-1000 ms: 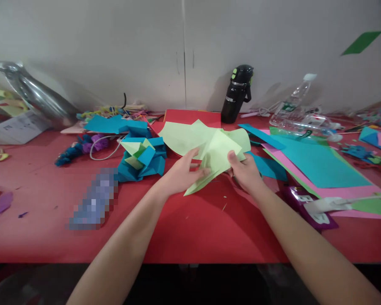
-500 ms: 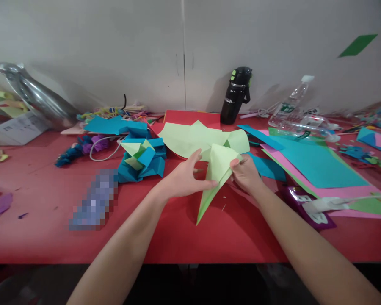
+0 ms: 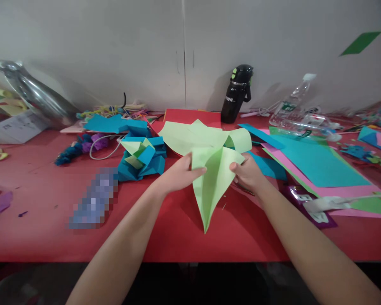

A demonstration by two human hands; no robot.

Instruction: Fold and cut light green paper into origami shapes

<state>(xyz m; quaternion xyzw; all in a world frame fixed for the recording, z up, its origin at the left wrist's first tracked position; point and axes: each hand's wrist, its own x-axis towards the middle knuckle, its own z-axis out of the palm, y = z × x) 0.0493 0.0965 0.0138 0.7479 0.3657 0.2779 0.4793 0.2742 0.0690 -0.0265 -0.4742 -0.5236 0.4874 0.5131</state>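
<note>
Pinching folded light-green paper [image 3: 217, 176] in closed grips, 2 hands [image 3: 179, 174] [image 3: 250, 173] face a black bottle [image 3: 234, 101], contents hidden.

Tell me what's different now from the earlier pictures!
The light green paper swung its tip nearer the front, slightly right, and its folded layers spread open. The left hand now holds its left edge; the right hand kept hold of the right side. The black bottle and blue folded paper stayed put.

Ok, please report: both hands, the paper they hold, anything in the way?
Left hand, right hand: each gripping one side of folded paper. Paper: creased down the middle, pointed end nearest wearer. Closest clutter: green sheet beyond, blue paper left.
</note>
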